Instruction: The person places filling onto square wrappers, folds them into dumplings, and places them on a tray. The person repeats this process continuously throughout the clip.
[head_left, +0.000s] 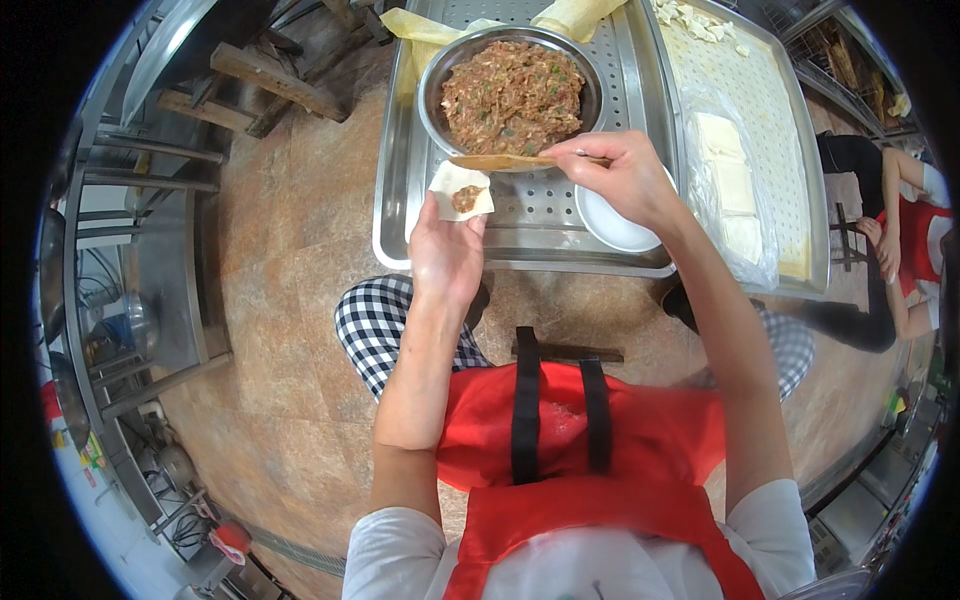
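Observation:
A square dough wrapper (451, 178) lies across the fingers of my left hand (448, 255), with a small dab of meat filling (468, 199) on it. My right hand (619, 172) grips a flat wooden spatula (499, 162), whose blade points left just above the wrapper. Behind the spatula stands a steel bowl (426, 105) heaped with minced meat filling (517, 94) flecked with green. Partly under my right wrist is a white dish (611, 221). The bowl and dish rest on a perforated steel tray (525, 236).
On the right, a second tray (787, 165) holds stacked wrappers (727, 172) in a clear plastic bag and folded dumplings (697, 22) at its far end. Yellow cloth (577, 16) lies behind the bowl. Another person (892, 240) sits at far right. A wooden stool (270, 82) stands at upper left.

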